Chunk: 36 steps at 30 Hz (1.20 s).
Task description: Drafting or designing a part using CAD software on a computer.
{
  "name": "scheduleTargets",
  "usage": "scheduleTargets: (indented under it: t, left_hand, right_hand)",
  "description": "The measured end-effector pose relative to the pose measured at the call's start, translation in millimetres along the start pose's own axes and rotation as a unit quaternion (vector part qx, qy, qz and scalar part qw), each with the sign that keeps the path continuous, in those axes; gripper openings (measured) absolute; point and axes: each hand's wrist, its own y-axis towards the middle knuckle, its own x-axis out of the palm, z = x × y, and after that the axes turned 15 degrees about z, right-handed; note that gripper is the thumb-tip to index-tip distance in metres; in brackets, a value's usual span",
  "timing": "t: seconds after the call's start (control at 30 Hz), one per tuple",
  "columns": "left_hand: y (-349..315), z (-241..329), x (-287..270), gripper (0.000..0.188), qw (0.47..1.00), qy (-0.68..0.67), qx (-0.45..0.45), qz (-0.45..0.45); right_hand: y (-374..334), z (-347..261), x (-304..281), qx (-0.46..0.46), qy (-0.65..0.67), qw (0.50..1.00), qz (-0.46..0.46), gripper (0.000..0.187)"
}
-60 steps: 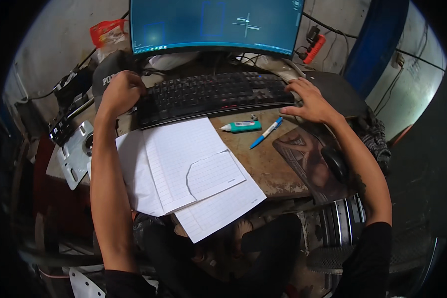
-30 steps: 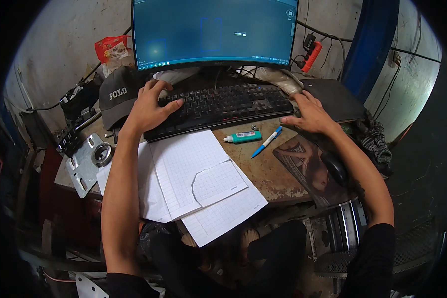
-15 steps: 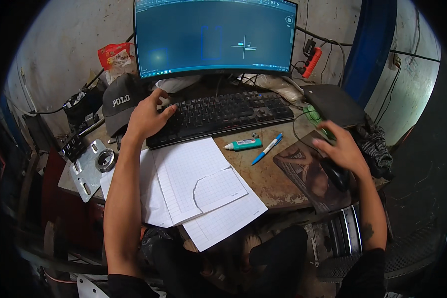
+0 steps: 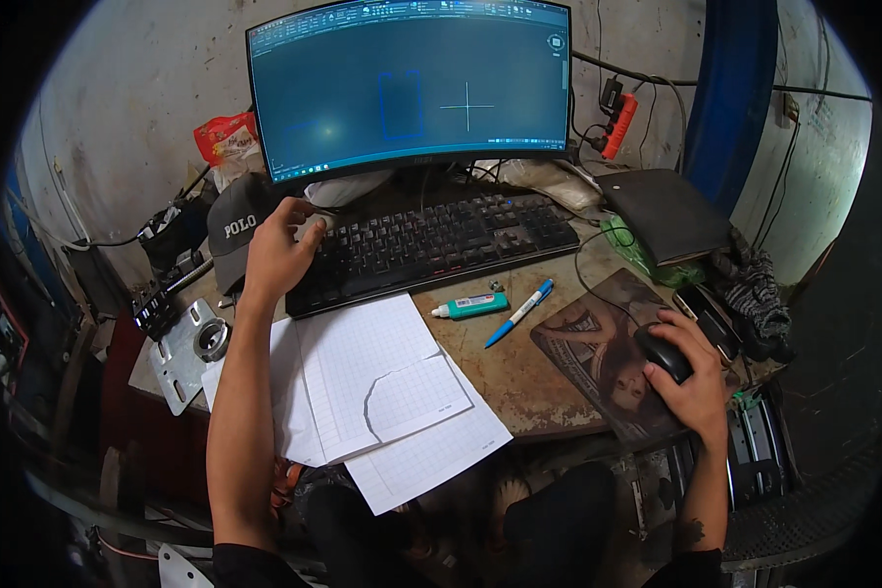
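Note:
My right hand (image 4: 691, 377) rests over a black computer mouse (image 4: 664, 353), fingers wrapped on it, upon a picture-printed mouse pad (image 4: 583, 348). At the left end of the black keyboard (image 4: 441, 243), my left hand (image 4: 282, 253) hovers or rests with bent fingers and the thumb apart, holding nothing; whether a fingertip touches a key I cannot tell. Behind the keyboard stands a curved monitor (image 4: 412, 88) with a drawing program showing blue outlines and a white crosshair. Gridded paper sheets (image 4: 363, 343), the upper one torn, lie beside my left forearm.
A teal correction pen (image 4: 475, 306) and a blue-white pen (image 4: 519, 314) lie between paper and mouse pad. A dark cap (image 4: 233, 230), a metal plate (image 4: 178, 363) with a ring (image 4: 211, 340), a black notebook (image 4: 664, 216) and a phone-like dark object (image 4: 708, 321) sit around the edges.
My right hand, raised above the mouse with fingers lifted before, has come down onto it. The crosshair on the screen has shifted, and its small input boxes are gone. The view has tilted slightly.

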Motion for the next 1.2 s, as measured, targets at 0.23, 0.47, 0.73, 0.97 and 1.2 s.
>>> scheduleTargets:
  t: [0.23, 0.47, 0.73, 0.97, 1.2]
  left_hand:
    - [-3, 2, 3, 0.037, 1.000, -0.009, 0.020, -0.004]
    - [-4, 5, 2, 0.036, 1.000, -0.004, 0.017, -0.017]
    - [-5, 8, 0, 0.037, 1.000, -0.002, 0.013, -0.022]
    - [-4, 6, 1, 0.037, 1.000, -0.006, 0.013, -0.023]
    - [-4, 8, 0, 0.037, 1.000, -0.001, 0.008, -0.023]
  right_hand:
    - [-2, -3, 4, 0.026, -0.005, 0.999, 0.018, 0.040]
    - [0, -7, 6, 0.030, -0.017, 0.999, 0.028, 0.044]
    - [-1, -3, 6, 0.037, -0.013, 0.999, 0.026, 0.047]
    - [-1, -2, 6, 0.028, -0.016, 0.999, 0.029, 0.045]
    - [-2, -3, 6, 0.029, -0.012, 0.999, 0.024, 0.040]
